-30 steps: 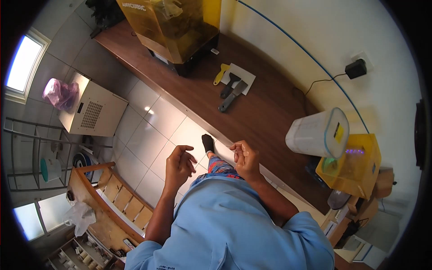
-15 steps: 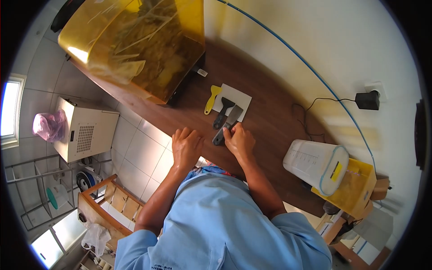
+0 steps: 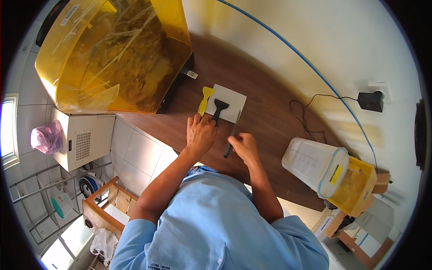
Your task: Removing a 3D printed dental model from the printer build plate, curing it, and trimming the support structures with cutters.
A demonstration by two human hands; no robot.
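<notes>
My right hand (image 3: 244, 147) is closed on the dark handle of a putty knife (image 3: 232, 133). The knife is turned so that its blade shows nearly edge-on, by the right side of a white sheet (image 3: 231, 102). My left hand (image 3: 201, 134) reaches over the table with its fingers apart, at the handle ends of a yellow plastic scraper (image 3: 206, 99) and a black scraper (image 3: 219, 108). Both scrapers lie partly on the sheet. The fingers hide the black scraper's lower handle; whether they touch it I cannot tell.
The brown table (image 3: 265, 121) runs along the wall. A machine with a transparent amber cover (image 3: 121, 58) stands at the left, and a clear lidded container (image 3: 310, 164) at the right. A thin cable leads to a black power adapter (image 3: 371, 102). A cream cabinet (image 3: 87, 139) stands on the floor.
My left hand has moved forward to the scraper handles. The putty knife in my right hand has turned from flat to nearly edge-on. The whole view has shifted slightly.
</notes>
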